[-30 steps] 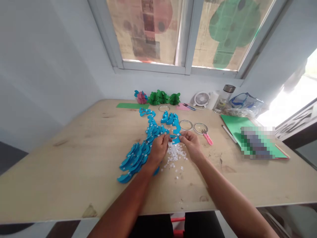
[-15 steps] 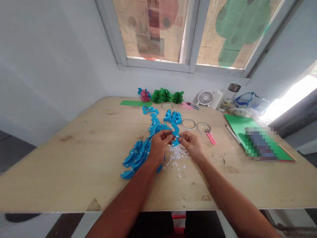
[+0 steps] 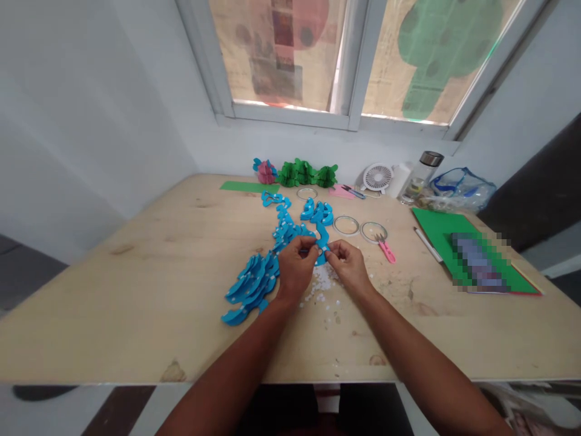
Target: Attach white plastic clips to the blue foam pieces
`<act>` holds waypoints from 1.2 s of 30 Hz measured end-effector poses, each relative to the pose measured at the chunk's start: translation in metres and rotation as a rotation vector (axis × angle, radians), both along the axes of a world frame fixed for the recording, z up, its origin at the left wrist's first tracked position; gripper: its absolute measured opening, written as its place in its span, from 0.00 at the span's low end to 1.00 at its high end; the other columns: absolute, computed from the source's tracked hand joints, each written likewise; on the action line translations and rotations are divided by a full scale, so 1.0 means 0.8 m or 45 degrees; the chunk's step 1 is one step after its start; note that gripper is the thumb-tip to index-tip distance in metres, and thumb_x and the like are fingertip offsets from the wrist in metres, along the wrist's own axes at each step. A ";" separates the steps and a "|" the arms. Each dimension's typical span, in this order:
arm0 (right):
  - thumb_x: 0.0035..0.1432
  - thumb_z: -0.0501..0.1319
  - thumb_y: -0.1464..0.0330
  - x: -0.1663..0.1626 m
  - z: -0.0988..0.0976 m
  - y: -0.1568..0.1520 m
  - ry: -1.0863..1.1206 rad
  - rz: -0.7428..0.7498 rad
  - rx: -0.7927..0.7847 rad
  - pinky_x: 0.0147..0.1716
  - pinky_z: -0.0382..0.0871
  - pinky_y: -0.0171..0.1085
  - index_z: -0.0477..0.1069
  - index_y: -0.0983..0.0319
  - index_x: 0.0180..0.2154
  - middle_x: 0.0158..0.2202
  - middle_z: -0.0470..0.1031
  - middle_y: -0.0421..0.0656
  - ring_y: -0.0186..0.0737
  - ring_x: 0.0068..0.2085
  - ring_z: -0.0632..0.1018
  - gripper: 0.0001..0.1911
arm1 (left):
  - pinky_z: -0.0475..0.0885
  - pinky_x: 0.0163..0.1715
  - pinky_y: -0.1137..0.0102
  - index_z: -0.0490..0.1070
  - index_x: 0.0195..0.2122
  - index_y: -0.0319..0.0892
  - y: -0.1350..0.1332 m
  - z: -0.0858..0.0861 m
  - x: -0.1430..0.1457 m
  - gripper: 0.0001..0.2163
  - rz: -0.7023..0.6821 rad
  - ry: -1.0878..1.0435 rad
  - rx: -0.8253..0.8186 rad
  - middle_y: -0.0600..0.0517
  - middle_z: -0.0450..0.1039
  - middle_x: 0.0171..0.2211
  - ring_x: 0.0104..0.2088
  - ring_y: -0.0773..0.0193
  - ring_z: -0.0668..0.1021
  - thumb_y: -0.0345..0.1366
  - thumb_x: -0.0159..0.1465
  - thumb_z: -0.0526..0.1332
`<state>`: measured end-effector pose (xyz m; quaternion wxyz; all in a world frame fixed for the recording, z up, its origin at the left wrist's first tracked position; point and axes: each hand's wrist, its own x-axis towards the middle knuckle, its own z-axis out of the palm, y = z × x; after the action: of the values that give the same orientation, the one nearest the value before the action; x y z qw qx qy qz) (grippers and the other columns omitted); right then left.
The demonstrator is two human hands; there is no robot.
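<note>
Cut-out, blue: one, in both hands

Held at the far edge of the white scraps. Your left hand pinches its left side, your right hand its right; the hands stand near each other, not touching. Blue stack: left of the scraps, pale squares on it, your left forearm beside it. Pink-handled snips: right of the scraps and farther off.

Hazards, as judged: uneven pulling could crease or tear the narrow curve; a sweep of your forearm could spread the stack; draught from the fan — running or not, you cannot tell — could scatter the scraps.

Lettering: none legible; window paper too faint, object on the green sheet pixelated.
</note>
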<state>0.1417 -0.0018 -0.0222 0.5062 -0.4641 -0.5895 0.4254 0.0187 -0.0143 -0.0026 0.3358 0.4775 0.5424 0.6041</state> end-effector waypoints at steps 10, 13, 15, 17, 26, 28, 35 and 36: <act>0.44 0.63 0.60 0.002 -0.004 0.006 0.181 -0.041 -0.095 0.19 0.57 0.31 0.67 0.61 0.26 0.20 0.65 0.37 0.32 0.22 0.65 0.11 | 0.69 0.39 0.66 0.73 0.32 0.42 -0.001 -0.003 -0.010 0.05 0.045 0.606 0.396 0.49 0.74 0.33 0.37 0.61 0.74 0.35 0.57 0.59; 0.46 0.62 0.61 0.003 -0.002 0.005 0.140 -0.055 -0.045 0.20 0.58 0.31 0.68 0.61 0.26 0.21 0.66 0.38 0.33 0.23 0.66 0.10 | 0.68 0.40 0.65 0.73 0.32 0.42 0.000 -0.005 -0.009 0.06 -0.006 0.922 0.581 0.49 0.74 0.31 0.37 0.59 0.73 0.34 0.60 0.57; 0.46 0.62 0.61 0.004 0.000 0.004 0.083 -0.049 -0.017 0.21 0.59 0.32 0.68 0.62 0.26 0.21 0.66 0.38 0.33 0.23 0.66 0.10 | 0.68 0.39 0.65 0.73 0.33 0.42 0.002 -0.008 -0.009 0.07 -0.018 1.022 0.623 0.49 0.74 0.31 0.36 0.59 0.73 0.33 0.61 0.55; 0.47 0.62 0.61 0.005 0.001 0.003 0.023 -0.046 0.016 0.22 0.59 0.32 0.69 0.62 0.26 0.21 0.67 0.38 0.33 0.23 0.66 0.10 | 0.68 0.39 0.65 0.73 0.33 0.42 0.004 -0.011 -0.009 0.08 -0.030 1.071 0.635 0.49 0.74 0.31 0.36 0.59 0.73 0.33 0.62 0.54; 0.50 0.60 0.64 0.008 0.006 -0.001 -0.200 -0.042 0.154 0.26 0.61 0.34 0.69 0.61 0.26 0.21 0.65 0.38 0.34 0.25 0.66 0.08 | 0.66 0.37 0.66 0.71 0.29 0.41 0.004 -0.005 -0.016 0.11 -0.077 1.307 0.696 0.49 0.72 0.27 0.34 0.60 0.71 0.32 0.64 0.50; 0.50 0.60 0.64 0.008 0.007 -0.002 -0.230 -0.042 0.161 0.27 0.61 0.34 0.69 0.61 0.25 0.21 0.65 0.38 0.35 0.25 0.66 0.07 | 0.65 0.36 0.67 0.70 0.27 0.42 0.004 -0.003 -0.016 0.12 -0.078 1.375 0.700 0.50 0.70 0.25 0.32 0.60 0.71 0.31 0.64 0.50; 0.49 0.60 0.64 0.008 0.008 -0.002 -0.237 -0.048 0.171 0.27 0.62 0.34 0.69 0.61 0.25 0.21 0.68 0.38 0.36 0.26 0.67 0.07 | 0.65 0.36 0.67 0.70 0.29 0.41 0.004 -0.004 -0.015 0.12 -0.061 1.343 0.669 0.49 0.70 0.26 0.33 0.60 0.71 0.31 0.64 0.49; 0.49 0.60 0.64 0.008 0.009 -0.003 -0.230 -0.048 0.172 0.27 0.62 0.34 0.69 0.61 0.25 0.21 0.68 0.38 0.35 0.26 0.67 0.07 | 0.65 0.36 0.67 0.70 0.29 0.41 0.004 -0.005 -0.015 0.11 -0.067 1.312 0.657 0.49 0.70 0.26 0.33 0.59 0.71 0.31 0.64 0.49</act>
<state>0.1479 -0.0039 -0.0150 0.4889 -0.4764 -0.6513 0.3315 0.0069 -0.0110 -0.0064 -0.0843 0.7900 0.4589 0.3977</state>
